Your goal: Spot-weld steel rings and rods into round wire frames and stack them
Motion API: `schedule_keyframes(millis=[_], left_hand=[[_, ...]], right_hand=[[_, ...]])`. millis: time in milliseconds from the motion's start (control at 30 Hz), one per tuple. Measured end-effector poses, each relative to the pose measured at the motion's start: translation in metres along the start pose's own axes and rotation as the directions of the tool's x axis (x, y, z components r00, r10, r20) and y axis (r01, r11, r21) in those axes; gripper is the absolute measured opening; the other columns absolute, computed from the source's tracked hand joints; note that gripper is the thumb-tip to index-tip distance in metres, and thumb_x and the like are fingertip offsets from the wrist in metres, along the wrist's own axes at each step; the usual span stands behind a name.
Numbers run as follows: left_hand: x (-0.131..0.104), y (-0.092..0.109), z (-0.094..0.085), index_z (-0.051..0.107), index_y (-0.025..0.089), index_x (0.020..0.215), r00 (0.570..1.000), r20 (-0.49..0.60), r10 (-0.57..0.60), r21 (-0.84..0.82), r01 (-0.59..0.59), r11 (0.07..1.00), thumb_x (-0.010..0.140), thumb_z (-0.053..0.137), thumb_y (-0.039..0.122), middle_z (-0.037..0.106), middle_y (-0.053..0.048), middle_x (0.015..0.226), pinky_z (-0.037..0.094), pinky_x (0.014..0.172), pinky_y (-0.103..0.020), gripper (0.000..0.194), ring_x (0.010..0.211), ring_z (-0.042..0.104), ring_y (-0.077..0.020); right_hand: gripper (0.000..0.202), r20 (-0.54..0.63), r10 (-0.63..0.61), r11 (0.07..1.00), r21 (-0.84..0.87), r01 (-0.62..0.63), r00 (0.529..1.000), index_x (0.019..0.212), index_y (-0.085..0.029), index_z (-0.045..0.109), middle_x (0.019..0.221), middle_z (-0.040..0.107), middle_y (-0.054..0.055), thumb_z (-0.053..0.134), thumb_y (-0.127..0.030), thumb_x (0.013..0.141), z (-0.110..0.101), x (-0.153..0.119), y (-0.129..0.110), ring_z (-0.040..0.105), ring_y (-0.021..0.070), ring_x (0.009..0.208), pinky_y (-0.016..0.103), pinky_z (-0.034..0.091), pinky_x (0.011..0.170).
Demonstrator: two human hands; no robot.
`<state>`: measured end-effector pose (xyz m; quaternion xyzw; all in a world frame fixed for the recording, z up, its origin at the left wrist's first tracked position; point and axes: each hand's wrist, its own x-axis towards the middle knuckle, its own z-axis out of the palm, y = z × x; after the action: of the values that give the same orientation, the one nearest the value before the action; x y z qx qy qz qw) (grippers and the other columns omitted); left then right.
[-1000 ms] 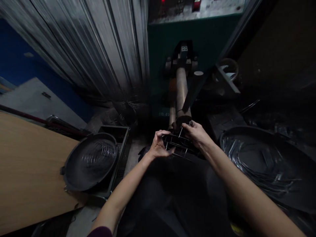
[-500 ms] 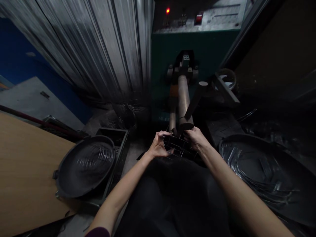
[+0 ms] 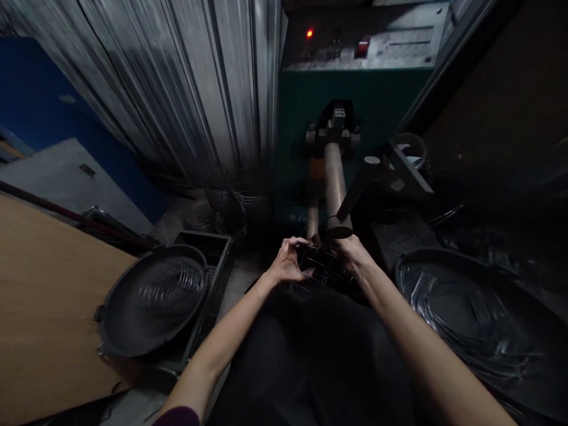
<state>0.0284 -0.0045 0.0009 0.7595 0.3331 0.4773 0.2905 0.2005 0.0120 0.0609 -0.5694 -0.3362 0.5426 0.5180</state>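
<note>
A wire rack [image 3: 320, 260] of thin crossing rods sits between my hands, just under the machine's electrode arms. My left hand [image 3: 287, 263] is closed round the rack's left side, thumb low and fingers along the top. Around its right side is my right hand [image 3: 348, 251], partly hidden beneath the thick round upper arm [image 3: 335, 183] of the machine. A thinner lower arm [image 3: 313, 219] ends close to my left fingertips. The rack's lower edge is dark against my black-clad lap, so its full shape cannot be made out.
The green machine [image 3: 293, 106] has a lit red lamp [image 3: 309, 33] and a red switch [image 3: 362, 47]. On the left, a round black pan [image 3: 133, 322] with wire rings rests on a crate [image 3: 225, 254]. At right, another pan [image 3: 410, 257] holds bent wire pieces. A wooden board [image 3: 53, 307] stands far left.
The whole view has shifted, with the machine slightly lower in the picture. My right hand sits a little further under the upper arm; both hands keep hold of the wire rack.
</note>
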Motion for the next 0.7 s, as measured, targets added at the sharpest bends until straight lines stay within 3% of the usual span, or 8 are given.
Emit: schedule_keyframes(millis=[100,200,333,467,567,700], left_hand=[[0.0,0.001,-0.001,0.035,0.024,0.113,1.0,0.003,0.025,0.024,-0.025,0.999,0.054,0.076,0.02,0.053,-0.007,0.108,0.047,0.087,-0.045,0.072,0.098,0.057,-0.0236],[0.0,0.001,-0.002,0.035,0.024,0.112,0.999,0.011,0.043,0.016,-0.043,0.999,0.055,0.076,0.02,0.054,-0.007,0.106,0.048,0.085,-0.043,0.071,0.096,0.058,-0.0225],[0.005,0.0,-0.004,0.033,0.023,0.113,0.995,-0.012,0.103,-0.018,-0.103,0.994,0.056,0.074,0.021,0.051,-0.005,0.104,0.049,0.084,-0.041,0.07,0.091,0.059,-0.0196],[0.005,0.002,-0.002,0.027,0.023,0.115,0.996,-0.011,0.088,0.013,-0.087,0.996,0.057,0.073,0.019,0.049,-0.005,0.103,0.049,0.083,-0.04,0.074,0.091,0.058,-0.0183],[-0.002,0.003,0.0,0.023,0.023,0.116,0.999,-0.021,0.05,0.031,-0.049,0.998,0.057,0.071,0.018,0.049,-0.004,0.099,0.049,0.082,-0.039,0.076,0.089,0.057,-0.0176],[-0.009,0.004,-0.001,0.024,0.022,0.113,0.999,-0.049,0.023,0.033,-0.021,0.999,0.057,0.071,0.018,0.049,-0.005,0.099,0.048,0.084,-0.041,0.073,0.089,0.057,-0.0192]], right_hand=[[0.04,-0.004,0.001,0.999,0.04,-0.001,1.0,0.067,-0.021,0.048,0.046,0.038,-0.008,0.081,-0.035,0.048,-0.002,0.003,0.004,0.035,0.005,0.037,0.017,0.029,0.034],[0.037,-0.015,0.017,0.999,0.05,-0.016,1.0,0.067,-0.019,0.049,0.049,0.041,-0.008,0.08,-0.032,0.051,0.0,0.001,0.004,0.034,0.0034,0.038,0.015,0.029,0.035],[0.026,-0.063,0.056,0.993,0.104,-0.049,0.996,0.068,-0.018,0.05,0.049,0.041,-0.008,0.073,-0.03,0.067,0.001,-0.001,-0.001,0.032,0.0024,0.037,0.013,0.027,0.034],[0.021,-0.108,0.075,0.972,0.23,-0.048,0.991,0.068,-0.017,0.047,0.05,0.042,-0.007,0.06,-0.028,0.081,-0.005,-0.002,-0.009,0.031,0.0025,0.037,0.011,0.022,0.032],[0.02,-0.032,0.069,0.972,0.229,-0.06,0.997,0.069,-0.017,0.049,0.053,0.046,-0.005,0.066,-0.025,0.076,-0.009,-0.006,-0.014,0.038,0.0036,0.04,0.012,0.028,0.034],[0.031,0.094,0.039,0.978,0.199,-0.057,0.995,0.066,-0.017,0.048,0.051,0.043,-0.006,0.077,-0.028,0.063,-0.008,-0.009,-0.014,0.033,0.0022,0.039,0.012,0.023,0.033]])
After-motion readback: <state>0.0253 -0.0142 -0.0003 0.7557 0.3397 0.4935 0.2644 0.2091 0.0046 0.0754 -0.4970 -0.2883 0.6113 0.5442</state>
